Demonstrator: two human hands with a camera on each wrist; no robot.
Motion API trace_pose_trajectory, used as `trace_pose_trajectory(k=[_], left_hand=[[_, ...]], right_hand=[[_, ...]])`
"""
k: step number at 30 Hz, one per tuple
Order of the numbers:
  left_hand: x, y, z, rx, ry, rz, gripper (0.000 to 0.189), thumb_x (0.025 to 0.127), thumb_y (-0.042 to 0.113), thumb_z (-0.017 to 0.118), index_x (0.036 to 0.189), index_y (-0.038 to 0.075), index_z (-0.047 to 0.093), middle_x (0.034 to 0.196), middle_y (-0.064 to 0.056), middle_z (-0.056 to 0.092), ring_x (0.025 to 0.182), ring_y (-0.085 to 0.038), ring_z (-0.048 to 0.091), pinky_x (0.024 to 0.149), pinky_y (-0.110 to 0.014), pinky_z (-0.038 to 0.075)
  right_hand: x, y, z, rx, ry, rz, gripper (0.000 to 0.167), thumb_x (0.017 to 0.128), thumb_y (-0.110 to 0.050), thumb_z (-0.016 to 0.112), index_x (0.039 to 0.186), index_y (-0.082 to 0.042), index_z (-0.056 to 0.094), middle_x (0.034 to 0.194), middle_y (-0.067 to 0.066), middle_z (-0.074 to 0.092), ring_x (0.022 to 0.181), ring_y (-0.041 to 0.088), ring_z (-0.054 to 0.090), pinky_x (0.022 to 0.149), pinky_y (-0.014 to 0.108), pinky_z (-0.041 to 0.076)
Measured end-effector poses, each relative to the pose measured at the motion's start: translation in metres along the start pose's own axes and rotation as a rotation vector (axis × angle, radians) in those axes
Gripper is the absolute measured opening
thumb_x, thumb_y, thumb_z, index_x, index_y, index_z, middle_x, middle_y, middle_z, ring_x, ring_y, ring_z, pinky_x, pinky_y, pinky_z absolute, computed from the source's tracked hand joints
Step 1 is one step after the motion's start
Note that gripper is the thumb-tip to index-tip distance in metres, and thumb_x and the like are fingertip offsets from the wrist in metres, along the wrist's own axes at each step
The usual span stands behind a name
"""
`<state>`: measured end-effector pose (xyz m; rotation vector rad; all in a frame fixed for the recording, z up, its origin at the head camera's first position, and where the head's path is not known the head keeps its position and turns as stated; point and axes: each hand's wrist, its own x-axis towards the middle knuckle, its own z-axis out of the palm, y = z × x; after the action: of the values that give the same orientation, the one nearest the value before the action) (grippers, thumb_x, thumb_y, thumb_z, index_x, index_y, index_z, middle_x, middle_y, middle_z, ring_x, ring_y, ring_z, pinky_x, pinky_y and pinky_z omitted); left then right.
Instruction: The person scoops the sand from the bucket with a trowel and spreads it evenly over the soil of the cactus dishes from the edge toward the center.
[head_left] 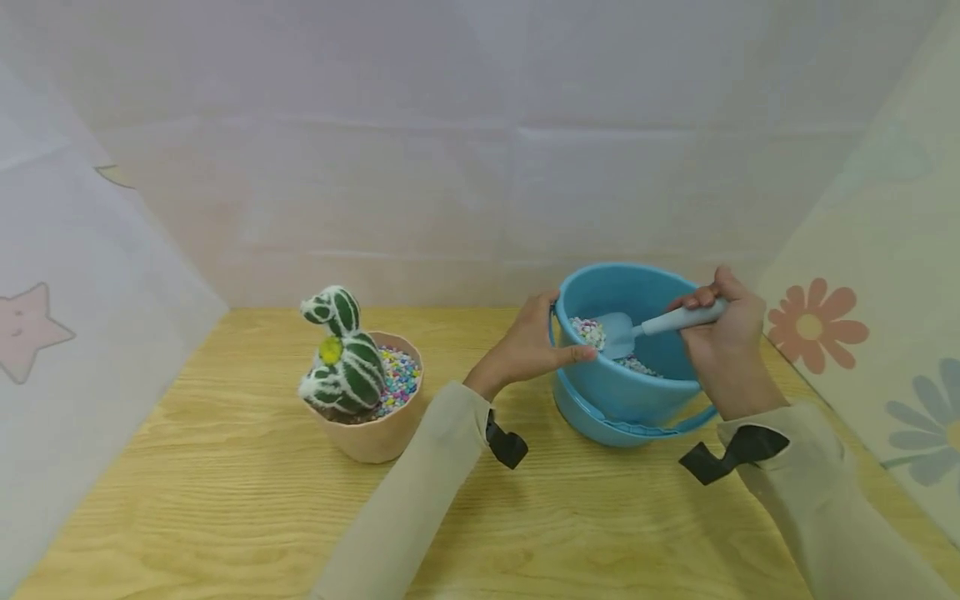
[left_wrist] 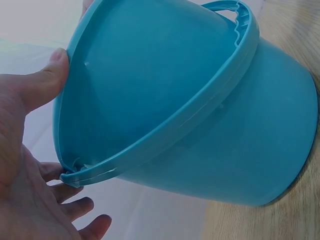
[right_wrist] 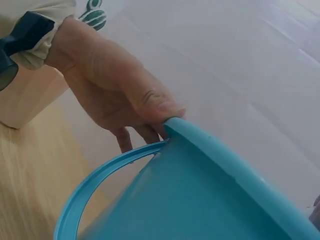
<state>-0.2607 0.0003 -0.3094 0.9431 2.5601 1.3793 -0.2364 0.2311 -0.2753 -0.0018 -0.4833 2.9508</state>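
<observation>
A light blue bucket (head_left: 630,396) stands on the table, its handle lowered along its side. My left hand (head_left: 531,343) holds the bucket's left rim, thumb on the edge and fingers by the handle joint; this hand (right_wrist: 115,80) also shows in the right wrist view. In my right hand (head_left: 727,342) is the pale handle of a small trowel (head_left: 682,320). The trowel's blade is inside the bucket, beside small multicoloured pebbles (head_left: 588,332). More pebbles lie lower in the bucket, partly hidden by the near wall.
To the left stands a peach-coloured pot (head_left: 375,442) with a green toy-like cactus (head_left: 356,375) and colourful pebbles (head_left: 401,379). The wooden table (head_left: 247,500) is bounded by a pale sheet (head_left: 390,192) behind and printed sheets at both sides.
</observation>
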Motion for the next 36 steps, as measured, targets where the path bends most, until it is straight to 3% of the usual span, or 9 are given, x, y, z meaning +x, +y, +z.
trace_pose_trajectory(k=[4, 7, 15, 25, 32, 36], left_hand=[[-0.001, 0.0, 0.0, 0.042, 0.016, -0.034, 0.089, 0.084, 0.033, 0.073, 0.15, 0.004, 0.022, 0.156, -0.013, 0.021, 0.143, -0.027, 0.023, 0.112, -0.048, 0.031], [0.0, -0.001, 0.001, 0.018, 0.013, -0.024, 0.086, 0.084, 0.032, 0.073, 0.149, 0.005, 0.024, 0.155, -0.012, 0.023, 0.143, -0.026, 0.024, 0.112, -0.047, 0.032], [0.0, -0.003, 0.002, -0.017, 0.013, -0.025, 0.086, 0.084, 0.03, 0.072, 0.149, 0.007, 0.022, 0.148, -0.011, 0.033, 0.137, -0.023, 0.034, 0.108, -0.043, 0.037], [-0.001, -0.002, 0.002, -0.022, -0.004, -0.049, 0.088, 0.086, 0.032, 0.07, 0.151, 0.008, 0.016, 0.153, -0.012, 0.025, 0.141, -0.026, 0.028, 0.11, -0.047, 0.035], [-0.002, -0.001, 0.001, -0.026, -0.002, -0.005, 0.087, 0.086, 0.029, 0.071, 0.152, 0.008, 0.018, 0.152, -0.011, 0.029, 0.141, -0.025, 0.028, 0.111, -0.047, 0.034], [-0.002, -0.001, 0.001, -0.02, -0.002, -0.001, 0.087, 0.086, 0.028, 0.071, 0.152, 0.008, 0.018, 0.152, -0.011, 0.028, 0.142, -0.025, 0.027, 0.111, -0.047, 0.033]], right_hand=[[0.001, -0.004, -0.001, 0.115, 0.033, -0.008, 0.016, 0.102, -0.014, 0.043, 0.088, -0.005, 0.04, 0.054, 0.015, 0.038, 0.049, 0.033, 0.037, 0.058, 0.041, 0.033], [0.002, -0.007, -0.003, 0.152, 0.027, -0.016, 0.026, 0.101, -0.014, 0.045, 0.079, -0.003, 0.036, 0.054, 0.015, 0.037, 0.048, 0.033, 0.037, 0.057, 0.042, 0.033], [0.006, -0.019, -0.006, 0.2, 0.022, 0.032, 0.031, 0.101, -0.02, 0.046, 0.077, -0.004, 0.037, 0.053, 0.016, 0.037, 0.047, 0.033, 0.036, 0.061, 0.044, 0.034], [0.007, -0.031, -0.008, 0.22, 0.022, 0.018, 0.032, 0.101, -0.024, 0.046, 0.078, -0.005, 0.036, 0.057, 0.015, 0.036, 0.048, 0.031, 0.033, 0.064, 0.044, 0.034], [0.006, -0.037, -0.009, 0.38, 0.003, 0.06, 0.047, 0.101, -0.03, 0.046, 0.066, -0.001, 0.039, 0.055, 0.016, 0.038, 0.047, 0.033, 0.034, 0.063, 0.044, 0.033], [0.005, -0.043, -0.009, 0.458, 0.042, 0.073, 0.052, 0.1, -0.035, 0.048, 0.062, 0.0, 0.037, 0.054, 0.017, 0.038, 0.046, 0.034, 0.033, 0.062, 0.044, 0.032]])
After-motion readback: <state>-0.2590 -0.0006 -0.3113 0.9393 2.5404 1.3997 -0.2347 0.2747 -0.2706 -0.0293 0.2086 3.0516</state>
